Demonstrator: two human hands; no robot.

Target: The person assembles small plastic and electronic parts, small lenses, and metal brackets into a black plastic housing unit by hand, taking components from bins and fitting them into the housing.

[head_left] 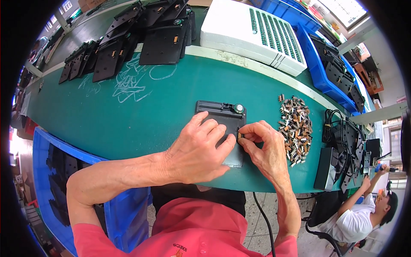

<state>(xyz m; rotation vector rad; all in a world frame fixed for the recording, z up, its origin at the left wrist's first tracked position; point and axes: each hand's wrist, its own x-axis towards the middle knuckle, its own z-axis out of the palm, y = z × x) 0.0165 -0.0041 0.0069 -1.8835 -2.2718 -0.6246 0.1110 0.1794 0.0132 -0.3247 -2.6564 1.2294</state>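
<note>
A black plastic panel (227,115) lies on the green tabletop in front of me, with a round green-and-silver part (239,108) at its far right corner. My left hand (195,147) rests over the panel's left side, fingers apart and bent. At the panel's right edge, the thumb and fingertips of my right hand (267,147) pinch a small brown switch-like part (239,135). The fingers partly hide that part. Right of this hand is a loose pile of small metal-and-brown switch-like parts (296,128).
Black panels (160,45) are stacked at the far left. Behind stands a white foam tray (227,25) with rows of round green parts. Blue bins (314,70) hold more panels; another bin (128,218) is at lower left. Black cables (342,128) lie right, near a co-worker (357,220).
</note>
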